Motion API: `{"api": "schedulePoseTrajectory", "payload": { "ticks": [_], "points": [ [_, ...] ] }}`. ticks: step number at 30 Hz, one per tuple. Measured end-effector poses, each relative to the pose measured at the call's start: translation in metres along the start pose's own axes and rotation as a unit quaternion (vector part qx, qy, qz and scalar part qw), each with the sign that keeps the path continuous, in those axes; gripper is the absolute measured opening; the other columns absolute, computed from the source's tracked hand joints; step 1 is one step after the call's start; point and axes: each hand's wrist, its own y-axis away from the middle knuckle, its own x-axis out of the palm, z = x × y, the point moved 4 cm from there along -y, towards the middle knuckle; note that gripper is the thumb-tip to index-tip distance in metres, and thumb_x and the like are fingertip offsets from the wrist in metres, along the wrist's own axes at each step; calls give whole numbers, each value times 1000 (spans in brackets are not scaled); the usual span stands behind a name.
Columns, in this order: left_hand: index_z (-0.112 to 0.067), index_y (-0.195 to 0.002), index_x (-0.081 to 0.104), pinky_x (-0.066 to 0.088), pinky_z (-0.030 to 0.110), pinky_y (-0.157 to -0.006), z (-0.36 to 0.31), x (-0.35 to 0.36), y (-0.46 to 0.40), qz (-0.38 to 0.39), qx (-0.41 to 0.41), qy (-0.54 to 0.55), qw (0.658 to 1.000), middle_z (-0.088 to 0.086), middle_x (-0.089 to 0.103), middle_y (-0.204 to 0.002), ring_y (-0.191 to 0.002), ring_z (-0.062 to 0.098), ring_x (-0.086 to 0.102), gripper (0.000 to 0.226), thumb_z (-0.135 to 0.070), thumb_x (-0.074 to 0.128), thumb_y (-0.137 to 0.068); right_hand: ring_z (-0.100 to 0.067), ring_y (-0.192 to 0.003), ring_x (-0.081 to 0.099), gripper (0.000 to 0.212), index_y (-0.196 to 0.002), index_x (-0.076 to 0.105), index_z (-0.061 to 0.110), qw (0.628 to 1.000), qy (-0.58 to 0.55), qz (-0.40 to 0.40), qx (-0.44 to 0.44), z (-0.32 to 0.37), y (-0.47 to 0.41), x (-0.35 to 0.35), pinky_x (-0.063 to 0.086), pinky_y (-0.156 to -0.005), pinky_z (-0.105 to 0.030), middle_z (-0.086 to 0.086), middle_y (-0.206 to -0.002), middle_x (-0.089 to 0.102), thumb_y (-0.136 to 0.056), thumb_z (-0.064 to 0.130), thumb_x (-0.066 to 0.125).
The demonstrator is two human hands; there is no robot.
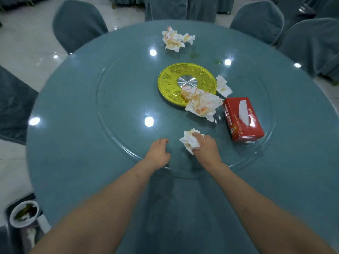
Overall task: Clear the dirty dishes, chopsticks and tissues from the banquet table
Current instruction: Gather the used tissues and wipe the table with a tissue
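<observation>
My right hand [206, 146] grips a crumpled, stained white tissue [189, 141] on the near part of the glass turntable [113, 125]. My left hand [158, 153] rests on the turntable just to its left, fingers curled, holding nothing. A bigger stained tissue heap [200, 103] lies half on the yellow centre disc [170, 85]. Another small tissue [222, 87] sits right of the disc. More stained tissues [174, 39] lie at the far side of the round blue table [73, 171].
A red tissue box [242, 120] stands on the turntable right of my right hand. Blue-covered chairs [77, 24] ring the table. At the lower left, below the table edge, a dark tray holds a dirty white bowl [23, 213].
</observation>
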Motion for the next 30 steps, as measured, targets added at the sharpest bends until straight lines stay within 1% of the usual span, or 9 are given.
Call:
{"api": "schedulePoseTrajectory", "payload": {
  "ticks": [3, 7, 11, 14, 17, 19, 21, 25, 30],
  "points": [
    [-10, -150, 41, 36, 32, -113, 11, -3, 15, 18, 2, 63, 998, 9, 46, -153, -137, 27, 48, 56, -9, 56, -95, -42, -107, 52, 56, -136, 59, 24, 998, 56, -8, -7, 4, 3, 5, 48, -93, -47, -18, -128, 54, -82, 20, 72],
    [-6, -143, 50, 38, 32, -112, 40, -6, 50, -31, 8, 105, 994, 16, 54, -143, -134, 27, 51, 49, -3, 56, -95, -40, -104, 56, 48, -133, 57, 26, 997, 75, 7, 4, 13, -3, 12, 47, -95, -46, -14, -123, 57, -87, 31, 67],
    [-6, -138, 55, 40, 33, -108, 64, -7, 81, -65, -11, 121, 990, 18, 57, -136, -128, 29, 54, 45, -1, 55, -93, -37, -87, 61, 38, -124, 62, 23, 996, 87, 0, -21, 23, 7, 18, 48, -80, -39, -12, -103, 69, -86, 22, 68],
    [-5, -133, 58, 38, 26, -102, 85, -14, 104, -101, -30, 131, 986, 16, 59, -132, -122, 28, 57, 43, 3, 53, -91, -40, -79, 61, 42, -121, 64, 20, 996, 84, -12, -43, 38, 27, 32, 45, -72, -38, -17, -91, 69, -81, 13, 73],
    [-1, -130, 60, 36, 20, -98, 105, -26, 131, -145, -60, 153, 976, 16, 62, -130, -121, 28, 58, 41, 6, 52, -91, -40, -79, 61, 45, -122, 62, 23, 995, 71, 2, -68, 61, 50, 53, 46, -69, -39, -15, -91, 69, -79, 17, 74],
    [-1, -129, 61, 37, 24, -102, 119, -32, 148, -168, -77, 164, 969, 17, 63, -128, -120, 29, 58, 41, 7, 52, -90, -38, -80, 61, 43, -121, 62, 28, 994, 57, 6, -88, 79, 64, 67, 49, -69, -39, -12, -92, 70, -80, 26, 76],
    [-2, -127, 63, 39, 25, -102, 138, -39, 171, -196, -92, 178, 960, 17, 64, -126, -120, 28, 59, 40, 6, 53, -89, -36, -80, 61, 42, -121, 61, 30, 992, 52, 4, -116, 105, 80, 82, 49, -68, -38, -9, -91, 70, -81, 34, 76],
    [-6, -126, 62, 36, 16, -94, 178, -50, 227, -264, -137, 223, 928, 11, 61, -124, -117, 22, 58, 37, 5, 50, -92, -30, -74, 60, 44, -120, 60, 34, 984, 62, -7, -168, 162, 112, 113, 45, -64, -34, -2, -85, 67, -80, 43, 76],
    [-13, -117, 64, 46, 30, -98, 251, -46, 310, -340, -210, 273, 875, 8, 63, -118, -109, 20, 61, 34, 2, 50, -91, -28, -74, 59, 45, -121, 63, 33, 970, 15, 19, -243, 248, 172, 163, 46, -65, -33, -1, -86, 67, -79, 44, 76]
  ]
}}
